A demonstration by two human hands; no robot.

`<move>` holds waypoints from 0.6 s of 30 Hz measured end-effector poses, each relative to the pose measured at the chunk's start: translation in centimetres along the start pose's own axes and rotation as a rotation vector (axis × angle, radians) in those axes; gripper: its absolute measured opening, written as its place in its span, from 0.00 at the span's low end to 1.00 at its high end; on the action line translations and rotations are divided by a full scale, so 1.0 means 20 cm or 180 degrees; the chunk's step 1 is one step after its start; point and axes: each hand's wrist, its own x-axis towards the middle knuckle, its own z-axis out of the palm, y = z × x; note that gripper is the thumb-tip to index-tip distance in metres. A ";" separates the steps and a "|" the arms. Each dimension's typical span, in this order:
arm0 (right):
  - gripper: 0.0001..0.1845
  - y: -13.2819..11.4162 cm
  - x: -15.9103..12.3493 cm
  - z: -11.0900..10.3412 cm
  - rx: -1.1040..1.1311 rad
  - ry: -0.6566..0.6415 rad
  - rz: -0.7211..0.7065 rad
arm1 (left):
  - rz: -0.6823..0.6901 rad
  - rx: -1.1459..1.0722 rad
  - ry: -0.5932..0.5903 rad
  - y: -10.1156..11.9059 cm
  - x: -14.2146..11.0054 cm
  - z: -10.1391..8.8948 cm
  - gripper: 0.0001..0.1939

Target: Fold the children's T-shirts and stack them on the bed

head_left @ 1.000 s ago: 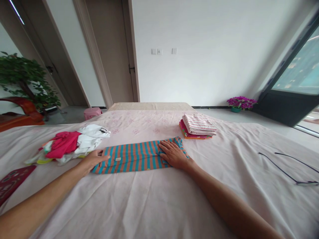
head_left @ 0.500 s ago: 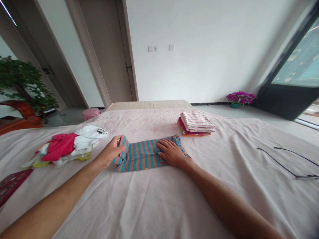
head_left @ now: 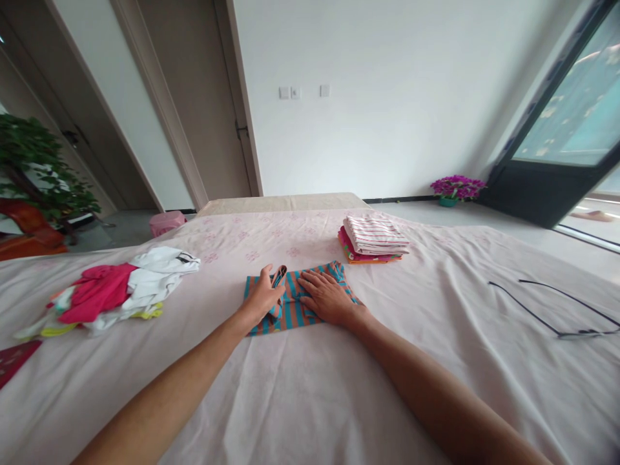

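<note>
A striped garment in blue and orange-brown lies partly folded on the bed sheet. My left hand grips its left end, which is lifted and turned over onto the middle of the cloth. Flat on the garment's right part rests my right hand, fingers spread, pressing the fabric down. Just beyond that hand stands a stack of folded clothes, with a white and red striped piece on top. What exact kind of garment the striped cloth is, I cannot tell.
A loose heap of clothes in red, white and yellow-green lies to the left. Beside it a dark red object is cut off by the frame. Eyeglasses rest at the right. A pink stool stands past the bed's far left edge.
My left hand has carried the garment's left end rightward, folding it over the middle. My right hand stays pressed on the cloth. The view has shifted slightly to the right.
</note>
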 end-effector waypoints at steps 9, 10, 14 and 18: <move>0.29 0.00 0.01 -0.02 0.0150 -0.0046 0.0072 | 0.1478 0.1343 0.0165 -0.06 -0.02 -0.09 0.22; 0.29 -0.01 0.01 -0.02 0.0166 -0.0064 0.0085 | 0.1640 0.1614 0.0143 -0.08 -0.02 -0.09 0.23; 0.29 -0.01 0.01 -0.03 0.0163 -0.0075 0.0121 | 0.1812 0.2407 -0.0101 -0.20 -0.03 -0.04 0.27; 0.28 -0.02 0.01 -0.03 0.0148 -0.0040 0.0125 | 0.1604 0.2580 -0.0115 -0.24 0.00 -0.01 0.28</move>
